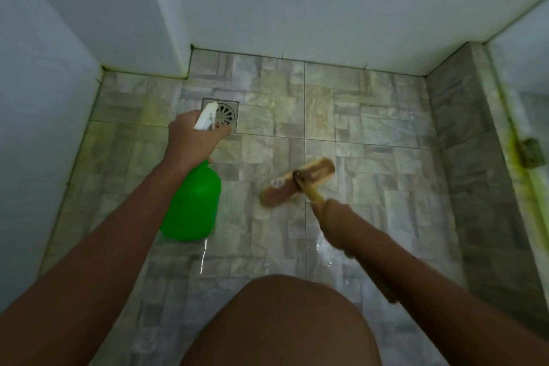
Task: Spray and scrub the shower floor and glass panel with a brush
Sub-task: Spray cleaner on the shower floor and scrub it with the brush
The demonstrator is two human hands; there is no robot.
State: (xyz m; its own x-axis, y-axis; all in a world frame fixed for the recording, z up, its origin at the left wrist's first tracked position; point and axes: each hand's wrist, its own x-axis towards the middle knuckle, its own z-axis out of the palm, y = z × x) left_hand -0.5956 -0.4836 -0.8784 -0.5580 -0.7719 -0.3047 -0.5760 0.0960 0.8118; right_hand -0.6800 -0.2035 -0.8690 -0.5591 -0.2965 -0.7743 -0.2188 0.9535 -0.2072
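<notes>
While the left hand (194, 135) curls its fingers round the white trigger head of the green spray bottle (193, 202), aimed near the drain (227, 114), the right hand (334, 217) grips the brush (297, 180) on the wet shower floor (371, 128); short overlapping strokes would probably scrub best.

The shower floor (267, 104) is laid in mottled grey-green stone-look tiles, wet and glossy, with a square metal drain (227, 114) toward its back left. A green spray bottle (193, 205) with a white trigger head hangs just on the near side of the drain, its nozzle overlapping the drain's left edge, gripped at the neck by the left hand (193, 137). To the right of the drain and nearer, a brown, blurred brush (297, 181) lies bristles-down on the tiles, its yellow handle held by the right hand (335, 217). The glass panel cannot be told apart.
</notes>
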